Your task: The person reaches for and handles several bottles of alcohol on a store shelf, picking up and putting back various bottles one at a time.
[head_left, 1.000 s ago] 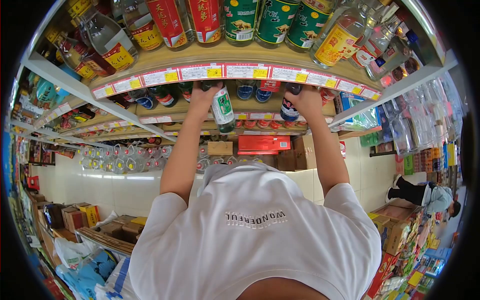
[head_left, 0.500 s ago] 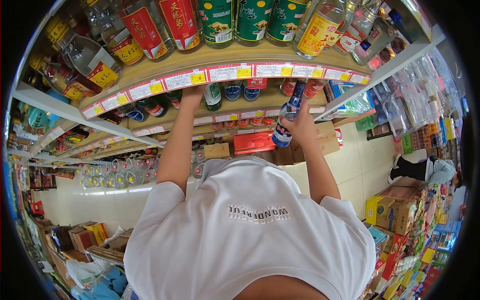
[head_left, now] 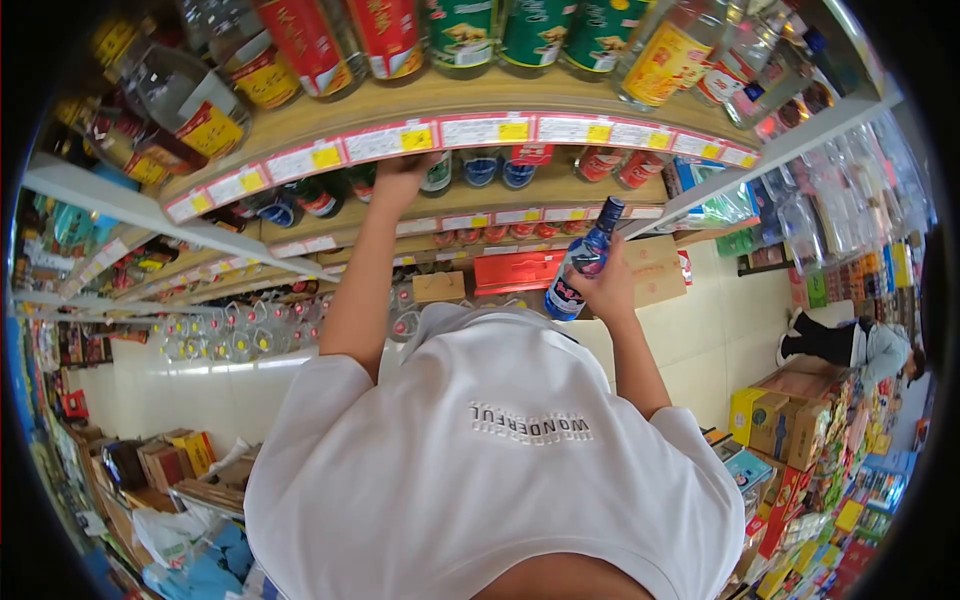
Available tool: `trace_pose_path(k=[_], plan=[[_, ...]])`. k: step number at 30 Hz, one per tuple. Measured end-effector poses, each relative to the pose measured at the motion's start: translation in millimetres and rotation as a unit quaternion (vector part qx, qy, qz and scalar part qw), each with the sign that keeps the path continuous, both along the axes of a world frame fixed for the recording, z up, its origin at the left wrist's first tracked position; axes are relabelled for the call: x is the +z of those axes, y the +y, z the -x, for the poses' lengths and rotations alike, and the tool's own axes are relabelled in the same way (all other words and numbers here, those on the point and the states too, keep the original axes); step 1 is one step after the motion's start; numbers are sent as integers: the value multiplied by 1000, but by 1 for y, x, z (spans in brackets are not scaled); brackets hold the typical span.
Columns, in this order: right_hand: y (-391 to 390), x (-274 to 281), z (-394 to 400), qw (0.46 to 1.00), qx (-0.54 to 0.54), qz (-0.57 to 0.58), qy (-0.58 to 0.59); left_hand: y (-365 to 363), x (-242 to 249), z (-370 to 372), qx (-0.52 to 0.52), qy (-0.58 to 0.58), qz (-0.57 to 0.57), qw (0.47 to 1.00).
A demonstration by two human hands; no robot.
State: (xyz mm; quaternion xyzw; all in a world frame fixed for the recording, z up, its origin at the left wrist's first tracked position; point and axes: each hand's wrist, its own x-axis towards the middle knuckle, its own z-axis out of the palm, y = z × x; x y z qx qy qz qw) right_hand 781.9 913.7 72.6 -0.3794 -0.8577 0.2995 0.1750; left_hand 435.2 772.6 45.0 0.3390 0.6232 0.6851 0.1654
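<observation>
My right hand (head_left: 606, 286) is closed around a blue glass bottle (head_left: 592, 250) with a dark cap, tilted in front of the shelves. My left hand (head_left: 404, 178) reaches under the edge of the upper shelf (head_left: 345, 145), onto the level below; its fingers are hidden by that edge. Beside it stands a bottle with a white and green label (head_left: 437, 176). Farther right on the same level are blue-labelled bottles (head_left: 480, 168) and red-labelled bottles (head_left: 597, 163).
Green-labelled bottles (head_left: 535, 35) and red-labelled bottles (head_left: 385, 40) line the upper shelf. Below are a red box (head_left: 515, 272), a cardboard carton (head_left: 655, 275) and large clear jugs (head_left: 240, 335). Another person (head_left: 850, 343) stands at far right, near stacked boxes (head_left: 790, 425).
The blue bottle in my right hand has moved down and back from the shelf edge. My left hand stays at the lower level. The whole view has shifted slightly.
</observation>
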Motion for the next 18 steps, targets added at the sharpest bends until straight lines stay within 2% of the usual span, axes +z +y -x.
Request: trace_pose_path(k=[7, 10, 13, 16, 18], plan=[[-25, 0, 5, 999, 3, 40, 21, 8, -17, 5, 42, 102, -38, 993], [-34, 4, 10, 999, 13, 42, 10, -4, 25, -23, 91, 102, -21, 990], [-43, 12, 13, 999, 11, 44, -4, 0, -1, -14, 124, 145, -5, 982], [-51, 17, 17, 999, 14, 41, -4, -11, 14, -35, 197, 195, 22, 961], [-59, 20, 22, 999, 21, 43, 7, -32, 20, -53, 211, 223, 36, 951]])
